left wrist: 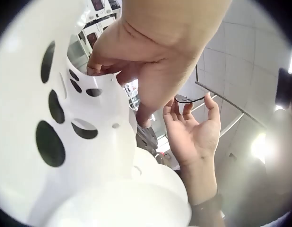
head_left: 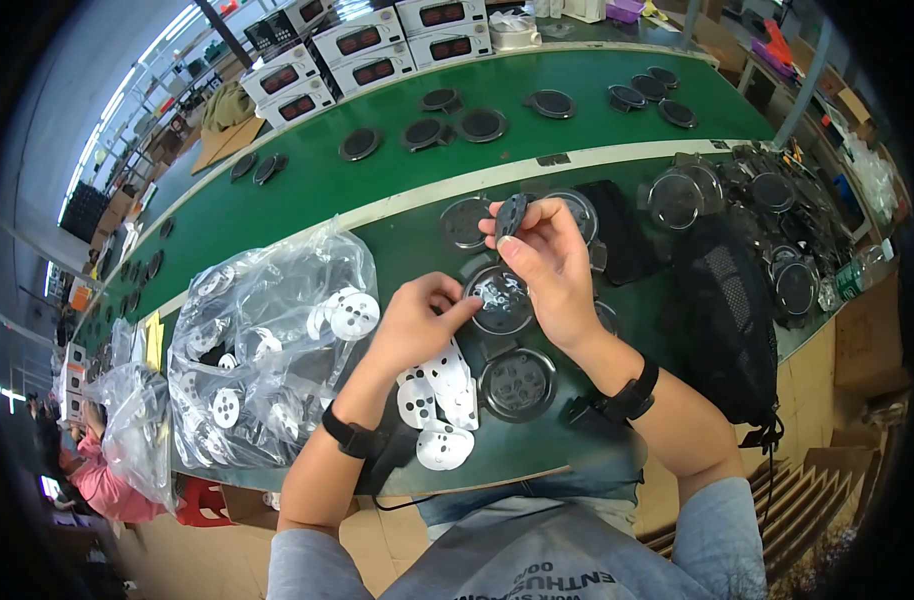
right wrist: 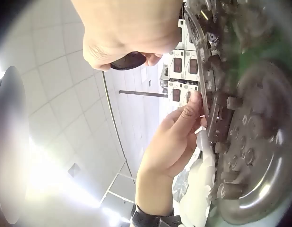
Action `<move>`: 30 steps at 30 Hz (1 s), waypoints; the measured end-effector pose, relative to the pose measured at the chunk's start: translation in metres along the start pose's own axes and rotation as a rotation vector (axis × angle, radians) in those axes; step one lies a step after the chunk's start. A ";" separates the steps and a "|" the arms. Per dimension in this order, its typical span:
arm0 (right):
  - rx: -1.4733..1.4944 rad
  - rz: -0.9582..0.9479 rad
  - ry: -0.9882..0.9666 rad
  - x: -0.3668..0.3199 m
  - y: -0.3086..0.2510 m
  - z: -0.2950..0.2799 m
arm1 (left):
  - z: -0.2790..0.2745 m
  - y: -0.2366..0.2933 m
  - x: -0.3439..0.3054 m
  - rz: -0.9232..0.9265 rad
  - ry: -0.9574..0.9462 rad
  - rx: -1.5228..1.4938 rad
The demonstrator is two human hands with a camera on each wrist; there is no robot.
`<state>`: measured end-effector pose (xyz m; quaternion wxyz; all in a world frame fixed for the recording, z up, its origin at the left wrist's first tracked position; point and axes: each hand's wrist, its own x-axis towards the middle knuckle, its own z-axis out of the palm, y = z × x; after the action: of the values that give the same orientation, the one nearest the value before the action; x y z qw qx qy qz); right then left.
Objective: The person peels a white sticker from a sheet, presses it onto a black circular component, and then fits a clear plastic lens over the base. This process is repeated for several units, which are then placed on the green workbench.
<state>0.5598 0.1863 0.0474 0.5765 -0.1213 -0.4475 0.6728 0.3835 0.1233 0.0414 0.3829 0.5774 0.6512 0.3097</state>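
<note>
The right hand [head_left: 552, 270] is raised over the green table, pinching a small dark disc [head_left: 511, 217] between thumb and fingers; the disc also shows in the right wrist view [right wrist: 129, 61]. Below it lies a round black housing [head_left: 513, 320] with a patch of small whitish marks inside. At that housing's left rim is the left hand [head_left: 412, 325], thumb tip on the edge and the other fingers curled beside it, partly hidden. White sheets with holes [head_left: 445, 446] lie just below the left wrist. Another round black housing [head_left: 518, 384] sits nearer the person.
A clear plastic bag [head_left: 277, 360] of white discs stands on the left. More black housings [head_left: 482, 125] are spread over the table's far part. To the right are a black mesh bag [head_left: 722, 320] and piled dark parts [head_left: 777, 200]. Boxes [head_left: 377, 65] are stacked behind.
</note>
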 end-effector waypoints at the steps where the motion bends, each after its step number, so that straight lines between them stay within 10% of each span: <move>1: -0.004 0.000 -0.006 0.000 -0.001 0.000 | -0.006 -0.001 -0.001 -0.013 -0.016 -0.186; 18: -0.296 0.058 -0.330 -0.020 -0.002 0.021 | -0.020 -0.001 -0.044 0.165 0.263 -1.241; 30: -0.345 0.104 -0.261 -0.016 0.004 0.014 | -0.015 -0.005 -0.053 0.430 0.241 -0.884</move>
<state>0.5521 0.1660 0.0466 0.4489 -0.1530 -0.6198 0.6252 0.3701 0.0709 0.0530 0.4405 0.4413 0.3636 0.6921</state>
